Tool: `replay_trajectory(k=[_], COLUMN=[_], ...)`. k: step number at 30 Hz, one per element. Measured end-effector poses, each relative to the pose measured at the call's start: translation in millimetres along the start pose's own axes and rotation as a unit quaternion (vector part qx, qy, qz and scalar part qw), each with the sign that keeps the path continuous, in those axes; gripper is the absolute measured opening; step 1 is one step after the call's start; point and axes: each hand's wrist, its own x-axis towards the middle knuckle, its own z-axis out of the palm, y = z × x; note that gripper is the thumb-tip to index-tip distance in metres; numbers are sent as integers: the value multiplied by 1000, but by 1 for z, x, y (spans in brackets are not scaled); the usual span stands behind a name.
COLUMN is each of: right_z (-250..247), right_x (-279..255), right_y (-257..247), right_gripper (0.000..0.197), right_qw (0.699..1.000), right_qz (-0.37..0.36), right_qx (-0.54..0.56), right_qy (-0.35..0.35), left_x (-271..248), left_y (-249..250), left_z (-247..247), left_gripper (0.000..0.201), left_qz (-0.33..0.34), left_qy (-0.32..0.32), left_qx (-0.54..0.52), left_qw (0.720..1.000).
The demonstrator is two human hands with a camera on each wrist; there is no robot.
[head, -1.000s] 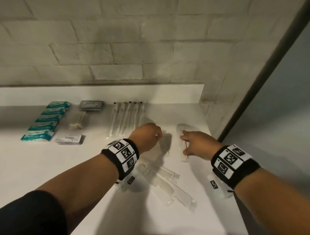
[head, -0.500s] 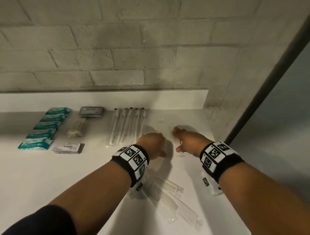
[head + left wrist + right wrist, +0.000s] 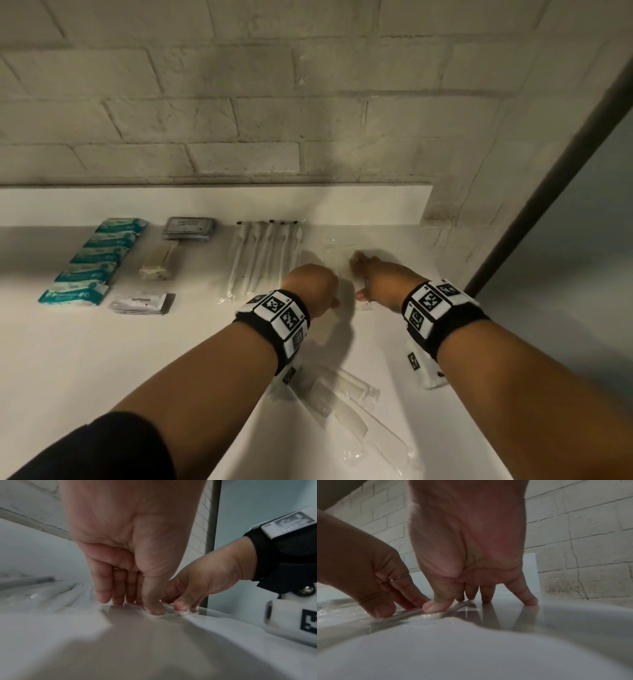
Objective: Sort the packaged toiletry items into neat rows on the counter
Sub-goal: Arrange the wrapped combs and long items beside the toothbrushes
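A flat clear-wrapped pack (image 3: pixel 337 248) lies on the white counter (image 3: pixel 102 359), just right of the toothbrush row (image 3: pixel 263 257). My left hand (image 3: pixel 313 284) stands over its near left part, straight fingers and thumb pressing down on the wrap (image 3: pixel 173 610). My right hand (image 3: pixel 376 277) is beside it on the right, its thumb pressing the pack's edge (image 3: pixel 412 615) while the other fingers spread onto the counter. In the wrist views the left hand (image 3: pixel 137 605) and right hand (image 3: pixel 462 601) almost touch thumbs. Neither hand curls round the pack.
Teal packets (image 3: pixel 92 260) form a column at the left. Grey packets (image 3: pixel 188 228), a beige pack (image 3: pixel 157 263) and toothpaste sachets (image 3: pixel 140 301) lie beside them. Loose clear-wrapped combs (image 3: pixel 346 401) lie under my forearms. A brick wall runs behind, and the counter edge is at the right.
Both hands have moved away from me toward the wall and closer together, sliding the clear pack up beside the toothbrush row.
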Motion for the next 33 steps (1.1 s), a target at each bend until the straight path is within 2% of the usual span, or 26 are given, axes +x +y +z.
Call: replay_trajectory(k=[2,4,5,6,8,10,12,13,16,19,21,23,26,29,33], right_z=[-8,-10,-8,-4,10,29,42,43,37,31,22,7,-12,-19,-11], right_x=[-13,-35,-52,-69,-105,-120,-114,-111,-107,-109,-108,-109,-102,-89,-81], right_y=[-2,-10,-19,-31,-60,-82,-91,-92,-79,-64,-52,-38,-14,12,35], right_gripper=[68,44,30,24,39,55,61,57,48,28,12,5,9,24,41], right_qw=[994,987,991,995,994,987,979,980,993,993,997,998,994,962,984], right_qz=[-24,-32,-39,-55,-100,-99,-57,-38,-28,-40,-27,-11,-33,-62,-40], right_qx=[78,93,66,39,-2,-87,-161,-163,-71,-53,-15,48,89,200,56], right_qy=[69,126,112,69,-37,-87,-106,-109,-94,-98,-77,-45,55,176,165], left_x=[-1,-2,-3,-2,0,1,1,0,-1,-2,-1,-1,-1,1,2], left_y=[-1,-2,-2,-3,-4,-3,-3,-2,-4,-6,-9,-11,-12,-12,-9], left_z=[-4,-9,-9,-12,-12,-11,-12,-12,-10,-8,-9,-11,-13,-15,-11], left_gripper=[33,39,39,38,42,48,51,53,57,58,58,61,52,48,52], left_qz=[10,17,20,21,20,18,13,10,4,3,4,5,15,16,2], left_qy=[4,1,-3,-7,-14,-23,-24,-21,-11,-7,1,-1,-20,-22,11], left_qx=[8,22,24,26,32,39,36,30,21,23,21,16,21,21,-32], left_qw=[1000,1000,1000,999,999,999,999,999,1000,1000,1000,1000,999,999,999])
